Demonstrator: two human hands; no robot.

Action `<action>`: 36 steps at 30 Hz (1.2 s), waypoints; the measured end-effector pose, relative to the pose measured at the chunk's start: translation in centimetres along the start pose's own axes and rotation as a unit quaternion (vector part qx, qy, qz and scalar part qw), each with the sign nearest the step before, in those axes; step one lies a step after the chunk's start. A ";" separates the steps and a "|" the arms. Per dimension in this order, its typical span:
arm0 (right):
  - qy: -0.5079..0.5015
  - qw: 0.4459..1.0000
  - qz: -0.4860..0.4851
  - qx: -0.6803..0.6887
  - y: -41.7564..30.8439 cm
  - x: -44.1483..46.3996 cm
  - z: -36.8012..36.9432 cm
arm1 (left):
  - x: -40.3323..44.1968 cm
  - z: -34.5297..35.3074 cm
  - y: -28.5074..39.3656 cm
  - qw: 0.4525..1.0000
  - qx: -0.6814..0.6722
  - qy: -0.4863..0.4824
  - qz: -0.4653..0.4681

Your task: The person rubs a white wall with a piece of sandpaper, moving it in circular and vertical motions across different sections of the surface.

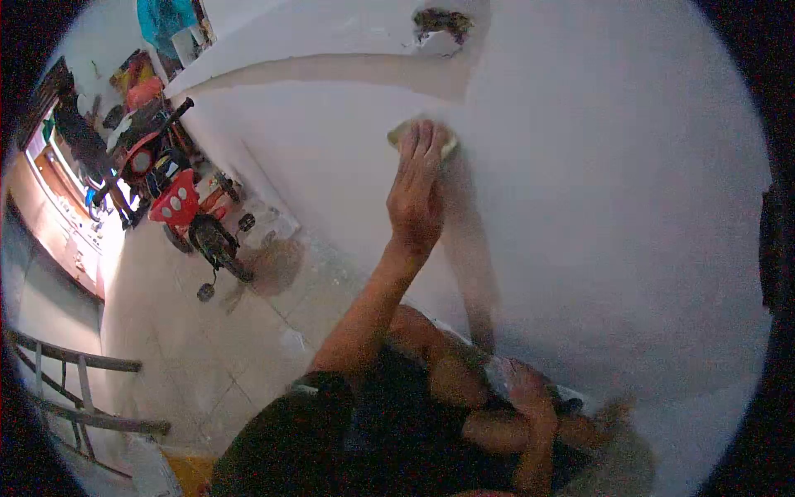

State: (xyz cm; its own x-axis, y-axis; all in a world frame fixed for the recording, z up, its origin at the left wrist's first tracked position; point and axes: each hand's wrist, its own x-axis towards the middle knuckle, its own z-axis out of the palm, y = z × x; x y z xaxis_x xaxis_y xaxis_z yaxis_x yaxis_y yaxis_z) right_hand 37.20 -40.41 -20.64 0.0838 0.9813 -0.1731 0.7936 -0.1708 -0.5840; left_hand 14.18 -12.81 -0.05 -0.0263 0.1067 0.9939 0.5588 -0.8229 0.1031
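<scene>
My left hand [420,186] reaches up and presses a pale yellow sponge-like pad [398,132] flat against the white wall [613,190]. Its fingers lie over the pad, whose edges show on both sides of them. Low on the right, my right hand [530,388] is beside my bent legs, close to the foot of the wall. A whitish, shiny thing [498,374] is next to its fingers; blur and dim light hide whether they grip it. Above the pad, the wall has a rough, dark hole [443,26] with broken edges.
A red children's bike [175,203] stands on the tiled floor [182,348] to the left, with a motorcycle [137,157] behind it. Ladder-like rails [91,389] lie at the lower left. A blue cloth [167,25] hangs at the upper left. Bright light enters through a doorway [83,195].
</scene>
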 end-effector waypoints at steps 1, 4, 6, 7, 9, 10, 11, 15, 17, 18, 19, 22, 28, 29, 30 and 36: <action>0.004 1.000 0.000 0.004 0.3 -0.4 0.5 | -1.8 -0.1 -1.0 1.000 0.003 0.001 0.008; 0.069 0.986 -0.087 -0.124 0.3 -1.1 0.5 | -5.5 -0.9 -5.7 0.984 0.015 0.031 -0.172; 0.018 0.998 0.045 0.028 -1.3 -0.8 -1.3 | -3.2 -1.2 -8.3 0.972 0.056 0.107 -0.203; 0.005 0.993 0.092 0.078 -1.4 -0.8 -1.6 | -1.0 -0.8 -8.8 0.972 0.053 0.104 -0.203; -0.016 0.996 0.008 0.092 0.1 -0.1 -0.8 | 3.7 -0.7 -8.2 0.977 0.050 0.147 -0.144; -0.018 0.995 0.009 0.093 2.2 0.3 0.6 | 4.4 -0.3 -6.7 0.982 0.054 0.120 -0.136; 0.000 0.994 -0.096 -0.050 5.1 0.7 2.5 | 4.6 0.5 -4.8 0.985 0.058 0.095 -0.129; -0.032 0.992 -0.064 -0.099 3.9 0.8 1.2 | -2.3 1.3 1.9 0.994 -0.095 -0.013 -0.042; -0.086 0.994 0.068 -0.003 1.3 0.5 -0.8 | -6.1 0.6 0.2 0.982 -0.144 -0.016 -0.122; -0.115 0.983 0.136 0.046 0.8 0.4 -1.0 | -7.8 0.2 -2.0 0.974 -0.131 -0.021 -0.184; -0.118 0.983 0.132 0.047 1.5 0.7 -0.7 | -6.9 -0.9 -4.4 0.973 -0.035 -0.028 -0.225; 0.063 0.942 -0.274 -0.182 1.0 0.4 -1.1 | 1.1 -0.3 -6.6 0.972 0.011 0.143 -0.187; 0.004 0.989 0.013 0.147 -3.1 0.0 -2.4 | -6.9 1.1 -0.9 0.984 -0.053 -0.010 -0.168; -0.037 0.993 0.064 0.095 -4.2 0.0 -3.6 | -10.0 1.0 1.0 0.984 -0.083 -0.041 -0.154; -0.058 0.992 0.087 0.066 -3.2 0.1 -3.1 | -13.5 0.3 2.5 0.980 -0.066 -0.116 -0.149; 0.005 0.998 0.055 0.024 -2.9 1.1 -2.6 | -18.8 -4.5 9.1 0.870 -0.242 -0.323 -0.282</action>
State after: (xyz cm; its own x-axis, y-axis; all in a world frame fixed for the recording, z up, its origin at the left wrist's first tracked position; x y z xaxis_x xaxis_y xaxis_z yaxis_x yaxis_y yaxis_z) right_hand 36.53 -38.61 -17.05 0.1743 0.9575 -0.2300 0.7496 -0.2805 -0.5996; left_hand 16.01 -24.77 -17.64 0.3753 0.7327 0.5676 0.1887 -0.6600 0.7272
